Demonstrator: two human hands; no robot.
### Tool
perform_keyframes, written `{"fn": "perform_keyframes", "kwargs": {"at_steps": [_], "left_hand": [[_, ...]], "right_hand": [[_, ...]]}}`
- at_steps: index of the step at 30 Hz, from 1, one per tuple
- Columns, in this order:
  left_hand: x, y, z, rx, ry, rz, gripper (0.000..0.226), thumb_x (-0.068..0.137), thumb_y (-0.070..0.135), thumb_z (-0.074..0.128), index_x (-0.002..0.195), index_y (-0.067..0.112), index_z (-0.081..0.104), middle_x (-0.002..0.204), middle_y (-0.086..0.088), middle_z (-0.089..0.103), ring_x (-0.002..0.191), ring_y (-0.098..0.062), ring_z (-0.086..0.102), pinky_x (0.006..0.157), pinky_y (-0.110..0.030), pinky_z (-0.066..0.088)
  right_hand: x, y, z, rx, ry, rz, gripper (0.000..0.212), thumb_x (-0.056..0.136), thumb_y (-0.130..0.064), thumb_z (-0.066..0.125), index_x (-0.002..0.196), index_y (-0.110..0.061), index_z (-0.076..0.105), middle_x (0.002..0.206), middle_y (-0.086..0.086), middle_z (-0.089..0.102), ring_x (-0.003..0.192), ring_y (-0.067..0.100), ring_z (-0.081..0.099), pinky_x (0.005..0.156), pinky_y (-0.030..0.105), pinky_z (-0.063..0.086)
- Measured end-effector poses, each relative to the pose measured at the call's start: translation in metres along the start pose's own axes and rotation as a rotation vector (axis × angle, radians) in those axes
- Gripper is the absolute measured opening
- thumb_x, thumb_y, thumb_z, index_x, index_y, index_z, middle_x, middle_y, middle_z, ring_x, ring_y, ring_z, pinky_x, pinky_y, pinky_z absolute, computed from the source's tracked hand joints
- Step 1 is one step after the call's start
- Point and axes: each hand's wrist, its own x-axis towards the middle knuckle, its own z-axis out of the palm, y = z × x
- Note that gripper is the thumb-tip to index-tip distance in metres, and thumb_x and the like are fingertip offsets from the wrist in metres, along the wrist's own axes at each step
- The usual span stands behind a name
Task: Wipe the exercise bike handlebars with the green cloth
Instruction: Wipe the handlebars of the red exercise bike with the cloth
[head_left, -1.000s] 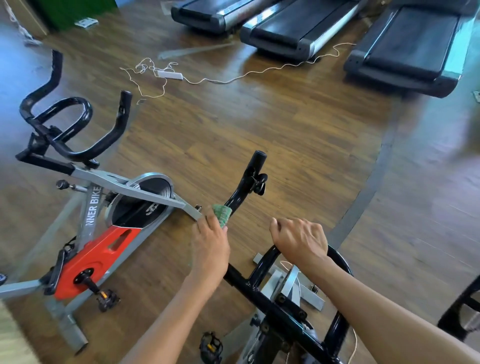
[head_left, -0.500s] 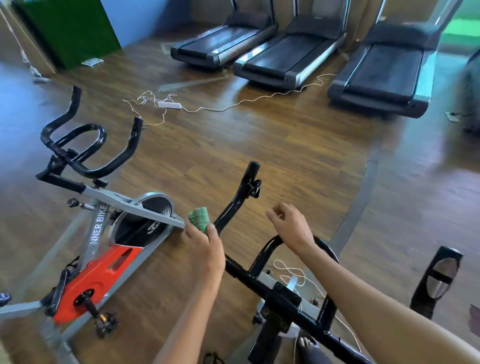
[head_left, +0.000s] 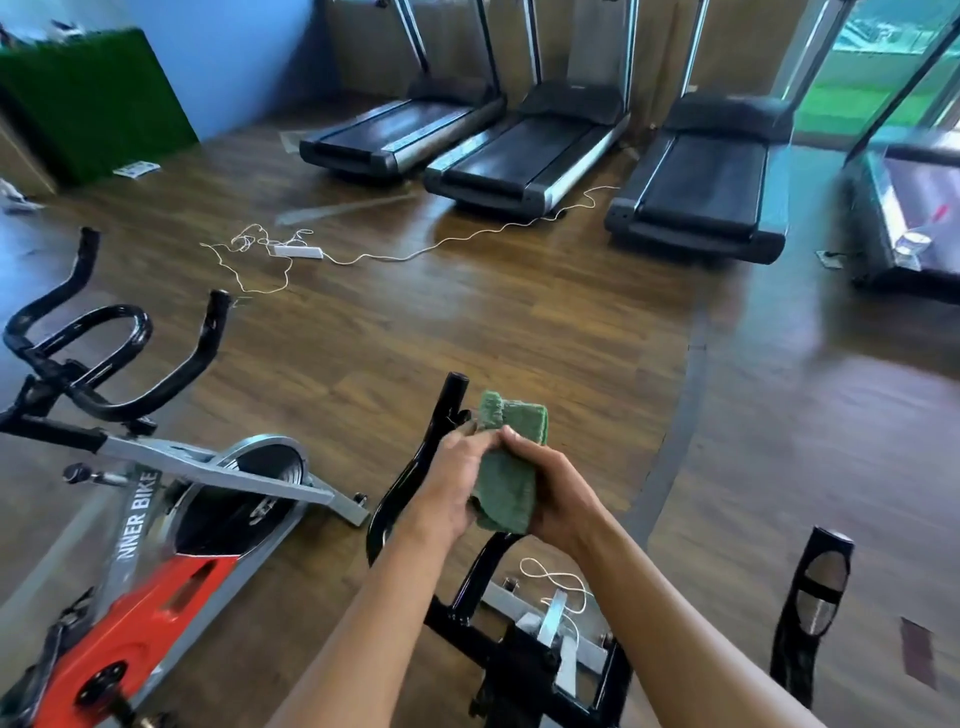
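Note:
The green cloth is folded and held upright between both my hands, just above the black handlebars of the bike in front of me. My left hand grips its left side and my right hand grips its right side. The left handlebar horn rises just left of the cloth. The right horn stands apart at the lower right. The centre loop of the handlebars is partly hidden behind my hands.
A second exercise bike with a red cover and its own black handlebars stands at the left. Several treadmills line the far wall. A white power strip and its cord lie on the wooden floor.
My left hand lifted the cloth off the left horn and brought it to the centre. My right hand left the handlebar loop and took hold of the cloth. The camera tilted up.

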Motion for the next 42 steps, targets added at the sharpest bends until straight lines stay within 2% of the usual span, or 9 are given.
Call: {"fn": "perform_keyframes", "kwargs": {"at_steps": [6, 10, 16, 19, 24, 27, 29, 36, 42], "left_hand": [[0.032, -0.032, -0.015, 0.808, 0.581, 0.667, 0.027, 0.085, 0.032, 0.07, 0.107, 0.022, 0.058, 0.104, 0.006, 0.058, 0.095, -0.009, 0.052, 0.083, -0.027, 0.045], [0.061, -0.047, -0.033, 1.103, 0.617, 0.634, 0.047, 0.075, 0.029, 0.082, 0.113, 0.015, 0.058, 0.112, -0.005, 0.057, 0.101, -0.019, 0.051, 0.084, -0.026, 0.042], [0.074, -0.032, -0.06, 0.827, 0.548, 0.631, 0.03, 0.092, 0.01, 0.063, 0.121, 0.01, 0.063, 0.106, -0.003, 0.068, 0.095, -0.017, 0.065, 0.081, -0.017, 0.047], [0.085, 0.0, -0.08, 0.41, 0.438, 0.347, 0.037, 0.095, 0.004, 0.051, 0.132, 0.012, 0.056, 0.109, -0.003, 0.065, 0.103, -0.017, 0.062, 0.088, -0.024, 0.05], [0.109, 0.032, -0.079, 0.51, 0.281, 0.349, 0.04, 0.088, -0.012, 0.034, 0.101, 0.0, 0.07, 0.063, 0.01, 0.062, 0.053, -0.002, 0.055, 0.049, -0.013, 0.041], [0.123, 0.03, -0.082, 0.632, 0.27, 0.34, 0.041, 0.089, -0.002, 0.036, 0.1, 0.017, 0.071, 0.097, 0.001, 0.063, 0.08, 0.005, 0.059, 0.069, -0.01, 0.046], [0.125, 0.023, -0.088, 0.625, 0.217, 0.315, 0.035, 0.091, 0.009, 0.038, 0.105, 0.025, 0.067, 0.11, -0.006, 0.061, 0.095, -0.01, 0.061, 0.078, -0.02, 0.048], [0.123, 0.011, -0.086, 0.6, 0.182, 0.348, 0.034, 0.096, 0.008, 0.035, 0.11, 0.017, 0.064, 0.108, -0.006, 0.067, 0.096, -0.016, 0.064, 0.084, -0.032, 0.053], [0.116, 0.021, -0.088, 0.744, 0.142, 0.474, 0.031, 0.096, 0.007, 0.045, 0.11, 0.02, 0.07, 0.111, 0.004, 0.064, 0.11, -0.009, 0.057, 0.096, -0.02, 0.046]], "right_hand": [[0.025, 0.004, -0.025, 0.109, 0.254, -0.033, 0.054, 0.081, -0.025, 0.071, 0.129, -0.004, 0.06, 0.127, 0.022, 0.064, 0.113, 0.04, 0.063, 0.087, 0.046, 0.055], [0.043, -0.002, -0.043, 0.132, 0.484, -0.084, 0.05, 0.086, -0.035, 0.07, 0.127, -0.009, 0.061, 0.118, 0.018, 0.068, 0.1, 0.036, 0.067, 0.084, 0.051, 0.056], [0.074, 0.003, -0.046, 0.011, 0.59, -0.14, 0.008, 0.095, -0.024, 0.061, 0.102, -0.022, 0.065, 0.1, 0.015, 0.064, 0.089, 0.03, 0.059, 0.089, 0.053, 0.05], [0.088, 0.014, -0.031, -0.041, 0.576, -0.145, 0.012, 0.097, -0.021, 0.058, 0.092, -0.029, 0.066, 0.085, 0.007, 0.065, 0.081, 0.026, 0.057, 0.079, 0.045, 0.048], [0.107, 0.045, 0.019, -0.058, 0.434, -0.058, 0.023, 0.098, -0.048, 0.052, 0.109, -0.03, 0.062, 0.101, 0.005, 0.07, 0.092, 0.026, 0.065, 0.089, 0.046, 0.052], [0.125, 0.029, 0.046, -0.136, 0.484, -0.109, 0.031, 0.104, -0.046, 0.04, 0.127, -0.029, 0.051, 0.117, 0.004, 0.064, 0.104, 0.021, 0.062, 0.09, 0.04, 0.052], [0.141, 0.008, 0.052, -0.251, 0.57, -0.222, 0.04, 0.101, -0.052, 0.035, 0.134, -0.033, 0.044, 0.132, 0.005, 0.055, 0.117, 0.022, 0.057, 0.102, 0.047, 0.046], [0.125, 0.074, 0.056, -0.273, 0.556, -0.106, 0.055, 0.102, -0.052, 0.034, 0.151, -0.03, 0.023, 0.151, 0.003, 0.036, 0.135, 0.025, 0.042, 0.112, 0.05, 0.037], [0.15, 0.028, 0.062, -0.293, 0.665, -0.356, 0.052, 0.102, -0.051, 0.035, 0.15, -0.03, 0.026, 0.138, -0.005, 0.034, 0.138, 0.026, 0.035, 0.114, 0.051, 0.032]]}}
